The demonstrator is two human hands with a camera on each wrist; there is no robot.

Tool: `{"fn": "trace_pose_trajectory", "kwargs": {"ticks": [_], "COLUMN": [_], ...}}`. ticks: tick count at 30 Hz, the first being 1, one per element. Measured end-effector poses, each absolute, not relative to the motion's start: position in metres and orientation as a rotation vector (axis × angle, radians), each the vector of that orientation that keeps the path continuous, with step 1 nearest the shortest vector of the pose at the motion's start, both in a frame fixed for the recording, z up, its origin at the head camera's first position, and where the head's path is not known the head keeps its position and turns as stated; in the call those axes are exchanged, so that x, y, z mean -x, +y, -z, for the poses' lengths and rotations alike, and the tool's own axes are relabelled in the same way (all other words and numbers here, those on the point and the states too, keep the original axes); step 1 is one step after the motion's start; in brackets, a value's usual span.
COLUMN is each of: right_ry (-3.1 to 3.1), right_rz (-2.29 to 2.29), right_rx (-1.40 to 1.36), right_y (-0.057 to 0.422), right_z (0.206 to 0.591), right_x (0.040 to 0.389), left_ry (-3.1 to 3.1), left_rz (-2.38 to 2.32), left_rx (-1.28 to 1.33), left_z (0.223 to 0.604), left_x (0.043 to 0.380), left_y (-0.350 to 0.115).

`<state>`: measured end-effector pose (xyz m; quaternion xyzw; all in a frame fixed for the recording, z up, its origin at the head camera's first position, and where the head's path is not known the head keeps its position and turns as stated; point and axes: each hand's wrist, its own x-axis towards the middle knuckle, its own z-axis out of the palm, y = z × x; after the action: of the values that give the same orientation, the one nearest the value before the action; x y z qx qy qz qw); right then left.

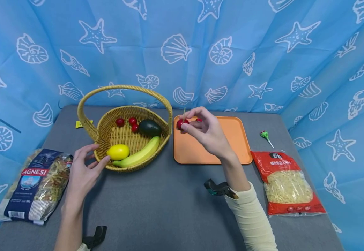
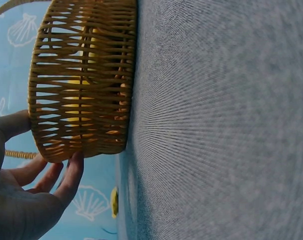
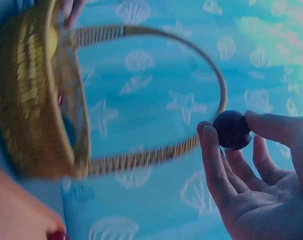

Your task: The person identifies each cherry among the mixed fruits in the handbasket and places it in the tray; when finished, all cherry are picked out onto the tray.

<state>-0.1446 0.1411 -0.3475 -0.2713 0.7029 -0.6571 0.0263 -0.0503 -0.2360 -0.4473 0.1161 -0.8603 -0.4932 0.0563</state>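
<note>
Between thumb and fingertips, my right hand [image 1: 208,132] pinches a red cherry [image 1: 182,124] by its round body, above the left end of the orange tray [image 1: 213,156]. That cherry [image 3: 232,131] looks dark in the right wrist view. A second cherry [image 1: 199,120] shows behind the hand, partly hidden. My left hand [image 1: 86,169] grips the left rim of the wicker basket [image 1: 123,132], its thumb near the lemon [image 1: 118,152]. In the left wrist view, the fingers [image 2: 71,180] touch the basket's woven side [image 2: 81,100]. Inside lie a banana [image 1: 139,155], an avocado [image 1: 149,127] and several cherries [image 1: 133,121].
A bag of Agnesi pasta [image 1: 34,184] lies at the left, and a red pasta bag [image 1: 288,184] at the right. Beyond the red bag is a lollipop [image 1: 265,135]. A small yellow packet [image 1: 79,124] sits behind the basket's left side. Blue curtain [image 1: 182,69] surrounds the grey table [image 1: 156,209].
</note>
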Motion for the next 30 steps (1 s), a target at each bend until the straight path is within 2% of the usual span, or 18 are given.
{"fn": "trace_pose_trajectory", "kwargs": {"ticks": [8, 15, 22, 30], "right_ry": [2.408, 2.654, 2.745, 2.730], "right_rz": [1.943, 1.747, 1.482, 1.347], "right_rx": [0.733, 0.454, 0.224, 0.118], "right_y": [0.184, 0.212, 0.229, 0.239], "right_z": [0.373, 0.403, 0.439, 0.471], "right_x": [0.177, 0.209, 0.234, 0.250], "left_ry": [-2.615, -2.615, -2.633, -2.632], "left_rz": [1.489, 1.482, 1.447, 1.454], "left_rx": [-0.350, -0.359, -0.373, -0.393], "left_z": [0.447, 0.446, 0.447, 0.447], "left_x": [0.051, 0.050, 0.050, 0.051], "left_y": [-0.235, -0.235, -0.234, -0.234]}}
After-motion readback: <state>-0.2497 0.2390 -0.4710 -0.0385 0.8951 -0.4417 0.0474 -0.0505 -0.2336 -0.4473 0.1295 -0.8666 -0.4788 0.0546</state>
